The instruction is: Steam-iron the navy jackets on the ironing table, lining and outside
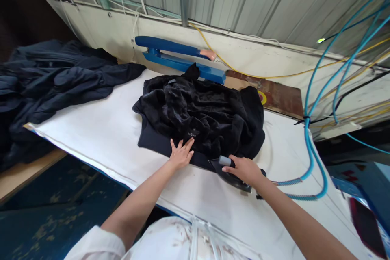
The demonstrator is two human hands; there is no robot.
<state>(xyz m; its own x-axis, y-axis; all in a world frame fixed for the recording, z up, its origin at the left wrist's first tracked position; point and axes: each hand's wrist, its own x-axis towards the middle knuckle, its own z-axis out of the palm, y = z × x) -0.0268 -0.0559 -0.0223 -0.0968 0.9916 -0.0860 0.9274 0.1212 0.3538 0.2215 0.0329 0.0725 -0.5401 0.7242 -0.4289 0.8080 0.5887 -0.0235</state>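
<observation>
A black fleecy garment (207, 109) lies bunched on the white ironing table (122, 118), its smooth dark hem band along the near side. Flat on that band, just below a small printed label (192, 133), rests my left hand (181, 153), fingers spread. My right hand (245, 169) is wrapped around the handle of a steam iron (233, 178) with a grey knob at its front. The iron's tip touches the hem's near edge, while its rear sits over the white cloth. Two blue hoses run from its back to the right.
More dark garments (55, 77) are heaped at the left. Behind the work stands a blue sleeve board (183, 59) by the wall, beside a brown board (280, 93). Blue hoses (310, 142) hang at the right, above a dark phone-like object (367, 227).
</observation>
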